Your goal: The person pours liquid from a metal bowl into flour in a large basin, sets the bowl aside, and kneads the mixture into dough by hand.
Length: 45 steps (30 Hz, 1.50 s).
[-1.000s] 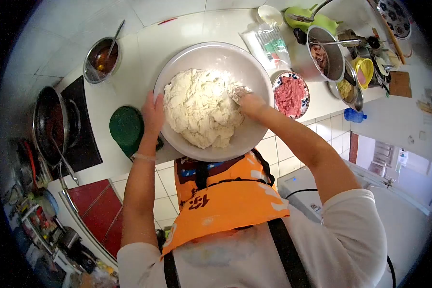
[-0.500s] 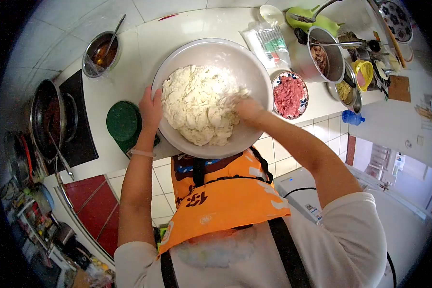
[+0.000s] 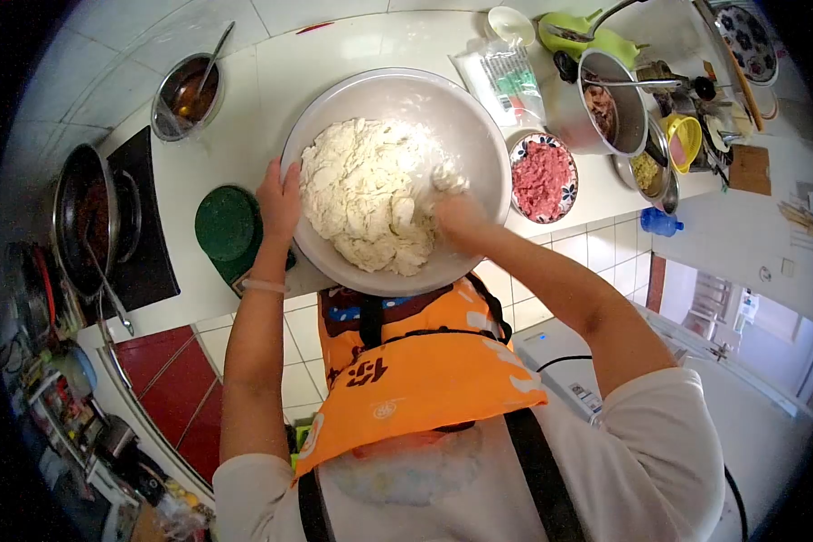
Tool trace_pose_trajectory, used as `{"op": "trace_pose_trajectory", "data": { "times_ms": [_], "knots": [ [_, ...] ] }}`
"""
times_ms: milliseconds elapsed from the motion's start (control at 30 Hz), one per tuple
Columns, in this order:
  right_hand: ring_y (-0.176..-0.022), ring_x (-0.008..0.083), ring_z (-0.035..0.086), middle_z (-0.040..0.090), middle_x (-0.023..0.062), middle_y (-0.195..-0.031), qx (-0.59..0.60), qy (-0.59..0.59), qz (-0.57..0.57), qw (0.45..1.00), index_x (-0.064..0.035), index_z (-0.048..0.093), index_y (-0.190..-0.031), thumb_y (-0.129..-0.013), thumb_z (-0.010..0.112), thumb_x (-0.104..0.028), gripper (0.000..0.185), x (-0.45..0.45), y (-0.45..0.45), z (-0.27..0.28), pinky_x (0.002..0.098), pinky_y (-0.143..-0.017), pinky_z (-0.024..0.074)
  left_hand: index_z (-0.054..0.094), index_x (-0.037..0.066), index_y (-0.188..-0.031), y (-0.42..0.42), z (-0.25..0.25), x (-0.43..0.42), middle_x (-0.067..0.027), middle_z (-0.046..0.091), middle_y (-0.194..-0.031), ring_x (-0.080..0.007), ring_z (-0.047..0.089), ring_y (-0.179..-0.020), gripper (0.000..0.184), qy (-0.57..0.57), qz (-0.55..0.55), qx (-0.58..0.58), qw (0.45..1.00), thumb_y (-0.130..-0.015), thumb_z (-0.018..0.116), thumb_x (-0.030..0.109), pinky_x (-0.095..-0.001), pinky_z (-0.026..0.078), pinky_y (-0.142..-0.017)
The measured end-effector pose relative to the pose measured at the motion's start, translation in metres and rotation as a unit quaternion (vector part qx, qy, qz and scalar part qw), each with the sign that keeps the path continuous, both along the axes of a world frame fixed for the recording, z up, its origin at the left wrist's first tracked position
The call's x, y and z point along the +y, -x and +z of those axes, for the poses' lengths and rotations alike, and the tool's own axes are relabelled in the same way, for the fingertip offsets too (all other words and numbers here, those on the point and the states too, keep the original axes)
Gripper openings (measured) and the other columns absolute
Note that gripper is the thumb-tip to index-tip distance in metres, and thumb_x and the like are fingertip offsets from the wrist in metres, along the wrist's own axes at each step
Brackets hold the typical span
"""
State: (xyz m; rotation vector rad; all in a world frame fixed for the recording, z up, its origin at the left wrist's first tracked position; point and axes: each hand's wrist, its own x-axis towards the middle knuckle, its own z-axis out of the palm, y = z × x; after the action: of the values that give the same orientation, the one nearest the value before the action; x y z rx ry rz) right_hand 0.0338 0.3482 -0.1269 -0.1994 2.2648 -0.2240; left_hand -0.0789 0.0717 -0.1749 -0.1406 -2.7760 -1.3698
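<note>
A large pale metal bowl (image 3: 477,126) stands at the counter's front edge. Inside it lies a rough, shaggy mass of white dough (image 3: 361,194), filling the left and middle. My left hand (image 3: 278,200) grips the bowl's left rim, fingers outside and against the edge. My right hand (image 3: 463,222) is inside the bowl at the dough's right side, closed on dough. A small lump of dough shows just beyond its fingers, whose tips are partly hidden.
Right of the bowl are a patterned plate of minced meat (image 3: 544,178), a plastic packet (image 3: 501,86) and a metal pot (image 3: 637,131). Leftward are a green lidded container (image 3: 228,223), a bowl of dark sauce with a spoon (image 3: 188,98), and a wok (image 3: 86,221).
My right hand has moved slightly down and toward me in the bowl, with a dough lump now showing beyond it. My left hand stays on the rim.
</note>
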Motion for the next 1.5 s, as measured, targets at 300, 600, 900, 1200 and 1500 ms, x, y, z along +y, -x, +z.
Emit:
{"op": "trace_pose_trajectory", "data": {
  "times_ms": [300, 600, 900, 1200, 1500],
  "knots": [
    [-0.078, 0.0373, 0.057, 0.058, 0.0233, -0.082, 0.132, 0.175, -0.176, 0.960, 0.0048, 0.058, -0.083, -0.068, 0.055, -0.010, 0.022, -0.048, -0.046, -0.045, 0.0422, -0.070, 0.0466, 0.052, -0.004, -0.106, -0.001, 0.004, 0.001, -0.0244, 0.059, -0.093, -0.0356, 0.059, -0.085, 0.037, 0.018, 0.004, -0.009, 1.000, -0.085, 0.053, 0.026, -0.0374, 0.045, -0.074],
    [-0.083, 0.0328, 0.059, 0.060, 0.0213, -0.090, -0.047, 0.222, -0.156, 0.961, 0.0030, 0.060, -0.085, -0.069, 0.055, -0.010, 0.022, -0.020, 0.019, -0.066, 0.0411, -0.070, 0.0475, 0.052, -0.005, -0.108, -0.001, 0.006, 0.001, -0.0223, 0.061, -0.093, -0.0314, 0.060, -0.085, 0.037, -0.013, -0.001, -0.024, 1.000, -0.085, 0.052, 0.025, -0.0352, 0.045, -0.075],
    [-0.099, 0.0243, 0.053, 0.063, 0.0138, -0.086, 0.203, -0.023, -0.093, 0.975, -0.0032, 0.065, -0.079, -0.077, 0.050, -0.026, 0.027, -0.028, 0.046, -0.079, 0.0387, -0.097, 0.0301, 0.052, -0.004, -0.106, -0.001, 0.010, 0.005, -0.0200, 0.061, -0.092, -0.0282, 0.060, -0.082, 0.037, -0.018, 0.001, -0.014, 1.000, -0.085, 0.053, 0.026, -0.0343, 0.045, -0.073],
    [-0.100, 0.0373, 0.049, 0.056, 0.0258, -0.097, 0.126, 0.200, -0.255, 0.938, 0.0025, 0.057, -0.094, -0.079, 0.050, -0.027, 0.034, -0.038, 0.003, -0.085, 0.0421, -0.091, 0.0380, 0.053, -0.002, -0.107, -0.002, 0.010, 0.004, -0.0169, 0.062, -0.090, -0.0246, 0.059, -0.079, 0.034, 0.012, -0.002, -0.008, 1.000, -0.087, 0.050, 0.026, -0.0318, 0.046, -0.071],
    [-0.104, 0.0330, 0.049, 0.054, 0.0224, -0.105, 0.180, 0.036, -0.029, 0.983, 0.0029, 0.060, -0.095, -0.083, 0.046, -0.038, 0.045, -0.038, -0.032, -0.043, 0.0437, -0.086, 0.0419, 0.051, -0.005, -0.109, -0.002, 0.011, 0.001, -0.0216, 0.060, -0.096, -0.0284, 0.059, -0.086, 0.039, -0.017, -0.030, -0.029, 0.999, -0.086, 0.052, 0.026, -0.0336, 0.045, -0.075]
  ]
}}
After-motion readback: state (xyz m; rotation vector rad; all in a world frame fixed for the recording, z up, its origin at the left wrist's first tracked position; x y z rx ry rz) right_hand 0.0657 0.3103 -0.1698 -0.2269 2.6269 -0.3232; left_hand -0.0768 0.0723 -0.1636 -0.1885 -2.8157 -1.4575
